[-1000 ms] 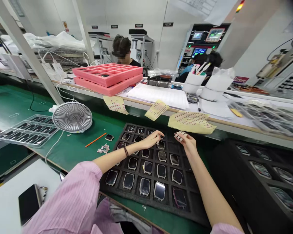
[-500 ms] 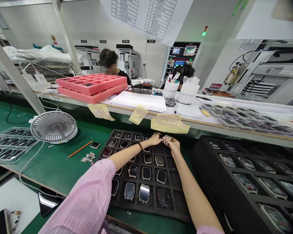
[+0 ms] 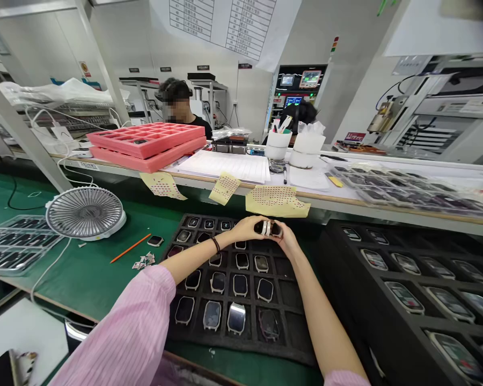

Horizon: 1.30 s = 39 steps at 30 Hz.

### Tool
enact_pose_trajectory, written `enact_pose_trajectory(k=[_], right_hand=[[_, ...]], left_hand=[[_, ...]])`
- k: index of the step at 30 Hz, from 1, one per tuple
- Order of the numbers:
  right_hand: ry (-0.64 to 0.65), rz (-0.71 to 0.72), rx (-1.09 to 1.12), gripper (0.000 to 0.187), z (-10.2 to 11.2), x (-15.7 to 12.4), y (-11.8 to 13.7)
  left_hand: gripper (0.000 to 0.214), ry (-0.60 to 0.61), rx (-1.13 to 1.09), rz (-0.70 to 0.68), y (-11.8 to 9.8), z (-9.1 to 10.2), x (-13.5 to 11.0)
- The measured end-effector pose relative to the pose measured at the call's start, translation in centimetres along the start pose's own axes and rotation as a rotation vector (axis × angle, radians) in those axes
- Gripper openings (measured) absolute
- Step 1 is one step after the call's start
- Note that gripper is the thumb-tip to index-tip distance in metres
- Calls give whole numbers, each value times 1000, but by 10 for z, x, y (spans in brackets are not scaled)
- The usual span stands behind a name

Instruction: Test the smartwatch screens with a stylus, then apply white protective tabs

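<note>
Both of my hands meet over the far right part of a black foam tray [image 3: 282, 316] with smartwatches in its compartments. My left hand [image 3: 246, 229] is closed around a smartwatch [image 3: 260, 228] with a dark face and pale edge. Close against it, my right hand [image 3: 287, 239] grips another dark smartwatch [image 3: 276, 230]. The pale edges of the two watches nearly touch; fingers cover parts of both. Below the hands, rows of watches lie face up in the tray, such as a silver-rimmed watch [image 3: 236, 318] in the near row.
A second black foam tray [image 3: 346, 300] with watches stands at right. Left are a white fan [image 3: 85, 213], an orange stick [image 3: 130, 248], a loose watch [image 3: 155, 241] and small paper scraps [image 3: 144, 261]. The shelf above carries red foam trays [image 3: 145, 140] and papers. Two people sit beyond.
Both hands have lifted slightly off the tray's far edge, and a watch now shows in each hand. The pale small pieces earlier seen at my right fingers are no longer visible. The view has shifted slightly.
</note>
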State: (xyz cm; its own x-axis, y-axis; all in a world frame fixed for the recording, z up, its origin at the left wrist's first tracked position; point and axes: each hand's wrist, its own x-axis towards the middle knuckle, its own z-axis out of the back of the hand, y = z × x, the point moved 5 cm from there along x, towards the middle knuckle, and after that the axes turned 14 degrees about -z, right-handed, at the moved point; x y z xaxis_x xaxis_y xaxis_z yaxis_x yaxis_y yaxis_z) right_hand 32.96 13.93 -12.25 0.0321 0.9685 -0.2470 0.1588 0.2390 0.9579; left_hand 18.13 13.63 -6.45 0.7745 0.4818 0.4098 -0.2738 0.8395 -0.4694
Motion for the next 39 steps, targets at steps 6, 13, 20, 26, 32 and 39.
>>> enact_pose_trajectory(k=[6,13,20,26,32,39], right_hand=[[-181,81,-258,26,33,8,5],[-94,141,-462,22,38,-9,-4],[-150,311,-551,39,38,-26,4],[-223,429,-648,46,40,-28,16],[-43,374,-841,55,18,-17,0],[20,320,-974,57,6,-18,-15]], left_hand=[[58,165,62,63,7,-15,-5],[62,94,135,150,27,-12,34],[43,40,215,123,23,-31,51],[39,76,243,113,22,-14,8],[45,212,280,129,14,-21,-39],[43,256,338,127,8,-16,-24]])
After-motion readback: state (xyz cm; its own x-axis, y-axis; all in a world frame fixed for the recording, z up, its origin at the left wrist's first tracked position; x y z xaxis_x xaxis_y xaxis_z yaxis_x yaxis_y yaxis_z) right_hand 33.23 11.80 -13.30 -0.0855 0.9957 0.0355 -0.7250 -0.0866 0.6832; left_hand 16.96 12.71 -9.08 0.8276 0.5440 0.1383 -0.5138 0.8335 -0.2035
